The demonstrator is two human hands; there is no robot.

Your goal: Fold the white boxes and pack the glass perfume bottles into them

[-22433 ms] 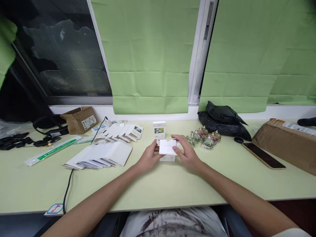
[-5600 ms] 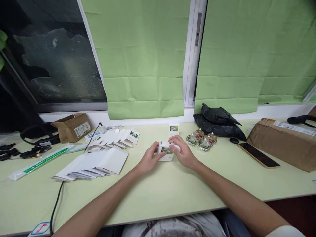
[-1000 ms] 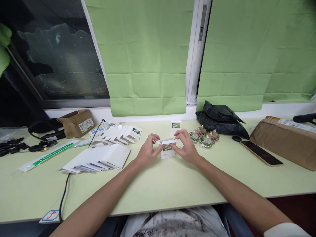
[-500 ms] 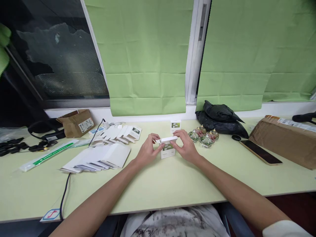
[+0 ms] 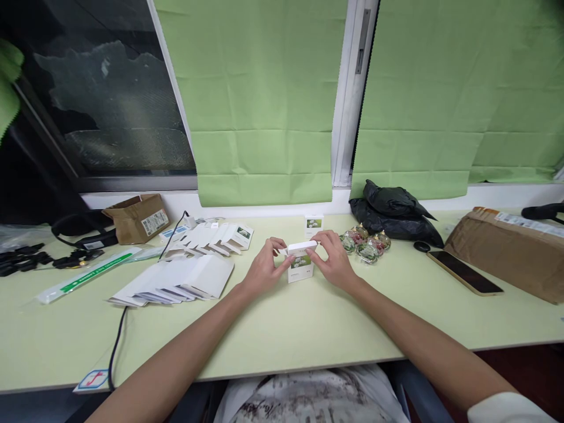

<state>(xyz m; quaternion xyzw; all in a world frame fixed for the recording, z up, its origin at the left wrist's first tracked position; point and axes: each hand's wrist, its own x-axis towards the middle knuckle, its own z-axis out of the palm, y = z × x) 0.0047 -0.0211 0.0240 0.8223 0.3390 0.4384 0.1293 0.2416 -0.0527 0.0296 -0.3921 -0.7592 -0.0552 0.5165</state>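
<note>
A small white box (image 5: 300, 271) with a green flower picture stands upright on the pale table, between my two hands. My left hand (image 5: 265, 265) grips its left side, thumb on the front edge and fingers at a raised side flap. My right hand (image 5: 331, 261) holds the upper right corner, with the thumb on the front and the fingers over the top. The white top flap is tilted at the opening; the inside is hidden. Behind it stands a similar white box (image 5: 314, 225).
Flattened white cartons (image 5: 176, 281) lie fanned at left, with more printed cartons (image 5: 220, 238) behind. Wrapped round ornaments (image 5: 365, 242), black plastic bags (image 5: 392, 214), a phone (image 5: 465, 272) and a brown carton (image 5: 506, 249) lie at right. An opened cardboard box (image 5: 137, 218) sits back left.
The box's top flap has tipped slightly lower, toward the front. Both hands keep nearly the same place on the box.
</note>
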